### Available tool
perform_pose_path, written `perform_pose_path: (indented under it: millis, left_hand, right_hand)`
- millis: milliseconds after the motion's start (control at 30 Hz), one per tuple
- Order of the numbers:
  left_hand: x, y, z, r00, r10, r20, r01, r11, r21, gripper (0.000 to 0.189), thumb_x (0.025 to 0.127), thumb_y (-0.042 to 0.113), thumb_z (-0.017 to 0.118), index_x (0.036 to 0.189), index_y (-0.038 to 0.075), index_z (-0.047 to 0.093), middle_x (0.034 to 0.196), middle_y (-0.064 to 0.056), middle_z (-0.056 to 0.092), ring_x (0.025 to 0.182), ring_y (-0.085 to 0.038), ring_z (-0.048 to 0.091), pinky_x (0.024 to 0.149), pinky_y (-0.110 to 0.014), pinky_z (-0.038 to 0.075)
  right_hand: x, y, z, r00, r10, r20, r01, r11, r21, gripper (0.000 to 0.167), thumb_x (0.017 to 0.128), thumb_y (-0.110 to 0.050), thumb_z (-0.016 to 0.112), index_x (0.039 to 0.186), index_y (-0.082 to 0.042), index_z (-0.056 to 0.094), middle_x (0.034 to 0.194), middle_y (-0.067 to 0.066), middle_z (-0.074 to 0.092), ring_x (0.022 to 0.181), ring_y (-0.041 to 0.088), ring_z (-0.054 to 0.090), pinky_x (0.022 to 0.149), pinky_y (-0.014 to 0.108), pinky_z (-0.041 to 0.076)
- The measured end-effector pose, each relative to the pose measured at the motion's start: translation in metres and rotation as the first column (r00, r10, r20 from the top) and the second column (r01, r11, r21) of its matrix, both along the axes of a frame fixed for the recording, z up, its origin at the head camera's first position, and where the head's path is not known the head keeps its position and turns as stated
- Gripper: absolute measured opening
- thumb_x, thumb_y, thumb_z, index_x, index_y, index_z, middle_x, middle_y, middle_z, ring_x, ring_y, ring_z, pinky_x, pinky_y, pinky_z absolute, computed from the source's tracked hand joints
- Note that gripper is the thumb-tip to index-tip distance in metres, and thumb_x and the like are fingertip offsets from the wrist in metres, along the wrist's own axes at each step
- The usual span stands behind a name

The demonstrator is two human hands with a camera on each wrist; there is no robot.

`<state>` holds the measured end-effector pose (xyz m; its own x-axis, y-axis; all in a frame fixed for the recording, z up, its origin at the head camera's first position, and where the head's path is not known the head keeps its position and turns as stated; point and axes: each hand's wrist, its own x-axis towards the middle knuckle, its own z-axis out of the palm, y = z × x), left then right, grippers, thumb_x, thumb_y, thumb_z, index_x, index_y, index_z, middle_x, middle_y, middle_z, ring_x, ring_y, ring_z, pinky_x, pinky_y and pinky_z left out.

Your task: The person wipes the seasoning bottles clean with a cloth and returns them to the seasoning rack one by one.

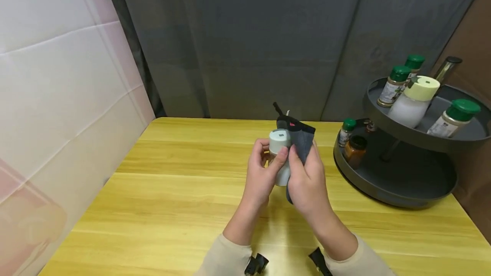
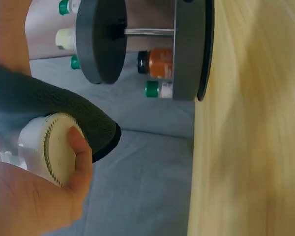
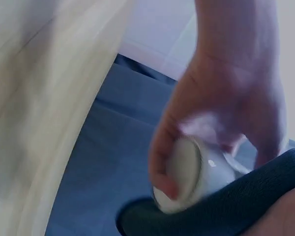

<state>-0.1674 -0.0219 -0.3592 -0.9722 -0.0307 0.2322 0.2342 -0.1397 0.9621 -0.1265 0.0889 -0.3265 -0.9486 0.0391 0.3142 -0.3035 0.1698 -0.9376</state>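
Observation:
Above the table, my left hand [image 1: 261, 178] grips a clear seasoning jar [image 1: 283, 177] with a pale green lid and white contents. The jar stands nearly upright in the head view. In the left wrist view, a finger lies across the round ribbed-edged base of the jar [image 2: 59, 147]. My right hand [image 1: 310, 184] holds a dark grey cloth [image 1: 303, 142] with a black edge against the jar's right side, its thumb pressing on the cloth. From the right wrist, the cloth [image 3: 226, 209] covers part of the jar's side.
A dark grey two-tier round rack [image 1: 402, 195] stands at the right of the wooden table [image 1: 172, 191]. Its upper tier bears several green-capped spice bottles and a jar with a yellow lid [image 1: 422, 87]. An orange-brown jar [image 1: 354, 151] and a green-capped bottle [image 1: 346, 132] stand below.

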Motion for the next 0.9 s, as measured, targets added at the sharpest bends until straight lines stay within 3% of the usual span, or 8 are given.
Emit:
perform_pose_path:
  millis: [67,200,367,500,600,667,767,900]
  left_hand:
    - [0.000,0.002,0.001,1.000,0.012,0.002,-0.012,1.000,0.026,0.032,0.100,0.019,0.073,0.127,0.008,0.060,0.128,-0.011,0.060,0.110,-0.022,0.055,0.094,-0.038,0.046]
    - [-0.005,-0.001,0.005,0.999,0.049,-0.004,-0.049,0.997,0.051,0.031,0.102,0.020,0.071,0.128,0.008,0.060,0.128,-0.011,0.060,0.111,-0.023,0.057,0.094,-0.037,0.047]
    - [-0.008,-0.001,0.004,0.998,0.060,-0.011,-0.059,0.997,0.040,0.031,0.102,0.022,0.072,0.127,0.009,0.061,0.127,-0.011,0.061,0.110,-0.023,0.058,0.096,-0.037,0.048]
    - [-0.005,0.002,0.001,0.999,0.031,-0.009,-0.031,0.999,-0.008,0.033,0.100,0.024,0.074,0.127,0.010,0.061,0.127,-0.011,0.061,0.108,-0.022,0.056,0.093,-0.038,0.046]
    - [-0.004,0.003,-0.001,0.999,0.036,-0.002,-0.036,0.999,-0.012,0.032,0.100,0.022,0.074,0.127,0.010,0.061,0.126,-0.011,0.059,0.107,-0.023,0.053,0.090,-0.038,0.046]
    - [-0.005,0.002,-0.001,0.998,0.059,-0.002,-0.059,0.998,0.001,0.032,0.100,0.021,0.073,0.127,0.010,0.061,0.126,-0.011,0.059,0.107,-0.023,0.053,0.089,-0.037,0.046]
    - [-0.007,-0.001,0.000,0.995,0.094,-0.014,-0.094,0.996,0.009,0.032,0.101,0.022,0.073,0.128,0.010,0.061,0.125,-0.011,0.059,0.106,-0.023,0.053,0.090,-0.038,0.045]
    - [-0.009,-0.003,0.002,0.994,0.102,-0.033,-0.102,0.995,-0.001,0.032,0.101,0.022,0.074,0.127,0.010,0.061,0.125,-0.011,0.059,0.106,-0.023,0.054,0.095,-0.039,0.043]
  right_hand:
    - [0.002,-0.004,-0.005,0.999,-0.013,-0.049,0.016,0.997,0.069,0.050,0.115,-0.022,0.043,0.162,-0.010,0.036,0.158,0.010,0.046,0.147,0.028,0.048,0.124,0.057,0.039]
    - [0.003,-0.005,-0.020,1.000,-0.028,0.003,0.027,0.980,0.196,0.054,0.114,-0.025,0.046,0.164,-0.009,0.034,0.159,0.010,0.046,0.144,0.029,0.052,0.121,0.056,0.043]
    - [0.001,0.003,-0.015,0.994,-0.021,0.106,0.005,0.988,0.154,0.051,0.115,-0.027,0.043,0.160,-0.003,0.039,0.159,0.018,0.051,0.146,0.030,0.051,0.122,0.056,0.042]
    - [-0.001,0.004,-0.007,1.000,-0.020,0.019,0.018,0.996,0.086,0.048,0.115,-0.026,0.043,0.159,-0.006,0.041,0.158,0.015,0.052,0.146,0.029,0.051,0.122,0.057,0.042]
    - [0.001,0.001,-0.012,0.998,-0.016,-0.055,0.022,0.994,0.110,0.050,0.114,-0.023,0.045,0.162,-0.009,0.039,0.160,0.012,0.051,0.149,0.027,0.049,0.123,0.056,0.041]
    - [0.002,-0.001,-0.019,0.998,-0.011,-0.055,0.019,0.989,0.149,0.052,0.114,-0.022,0.046,0.163,-0.009,0.037,0.161,0.011,0.050,0.150,0.027,0.048,0.123,0.054,0.041]
    - [0.001,-0.001,-0.027,0.999,0.000,0.036,-0.006,0.984,0.180,0.053,0.114,-0.024,0.046,0.163,-0.007,0.037,0.159,0.014,0.051,0.148,0.028,0.050,0.121,0.054,0.043]
    - [-0.004,0.006,-0.021,0.984,0.028,0.174,-0.052,0.989,0.136,0.052,0.116,-0.030,0.041,0.160,-0.002,0.039,0.156,0.023,0.054,0.146,0.036,0.052,0.120,0.058,0.043]
